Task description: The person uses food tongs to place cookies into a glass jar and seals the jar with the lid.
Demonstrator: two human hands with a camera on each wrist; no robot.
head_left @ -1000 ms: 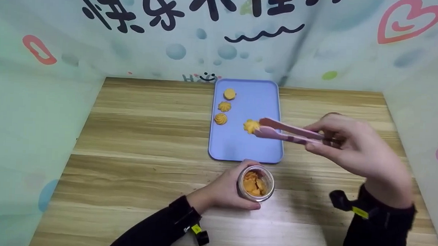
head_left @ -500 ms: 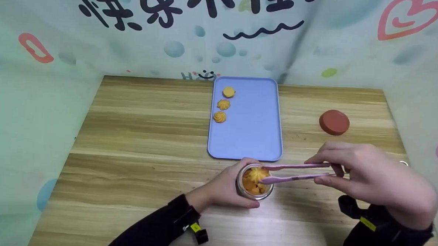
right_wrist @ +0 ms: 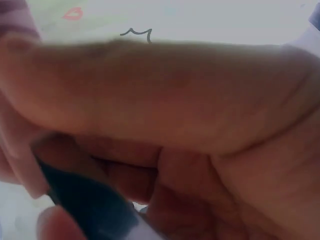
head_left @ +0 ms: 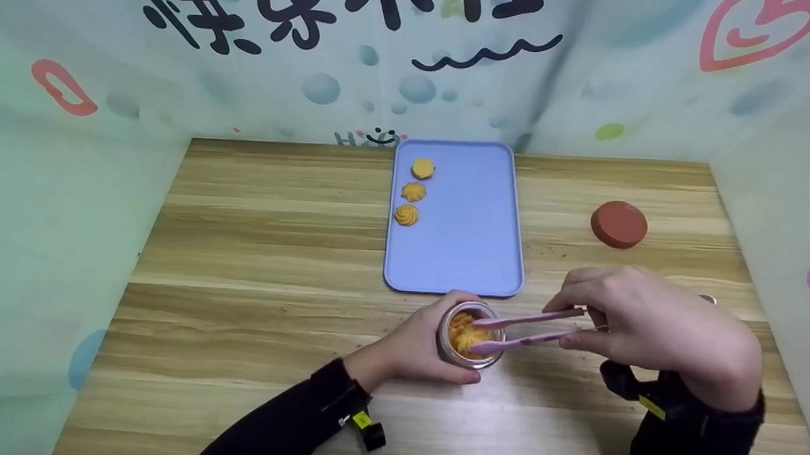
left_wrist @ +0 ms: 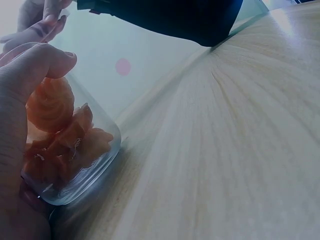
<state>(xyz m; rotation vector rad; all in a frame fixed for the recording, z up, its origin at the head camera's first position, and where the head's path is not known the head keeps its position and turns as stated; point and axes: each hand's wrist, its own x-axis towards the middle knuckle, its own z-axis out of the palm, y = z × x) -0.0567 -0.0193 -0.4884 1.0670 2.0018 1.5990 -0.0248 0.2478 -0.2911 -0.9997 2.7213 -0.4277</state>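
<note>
My left hand [head_left: 422, 346] grips a clear glass jar [left_wrist: 111, 145] around its side. Several golden cookies lie inside, seen through the glass in the left wrist view. With thumb and fingers, my right hand [head_left: 654, 320] holds pink tongs [head_left: 540, 338], which reach into the jar mouth from the right. At the tips, inside the jar, is a flower-shaped cookie [head_left: 467, 338]; whether the tips still press it cannot be told. The right wrist view is mostly filled by the fingers and part of the tongs.
Beyond the jar lies a blue tray [head_left: 462, 247] bearing a round cookie [head_left: 422, 168], a fluted cookie [head_left: 413, 191] and a swirled cookie [head_left: 407, 215] along its left side. A reddish-brown lid [head_left: 619, 224] lies right of it on the wooden table [head_left: 260, 248].
My right hand has brought the tongs and the flower-shaped cookie from over the tray down into the jar. The lid has come into view. My left hand has stayed around the jar.
</note>
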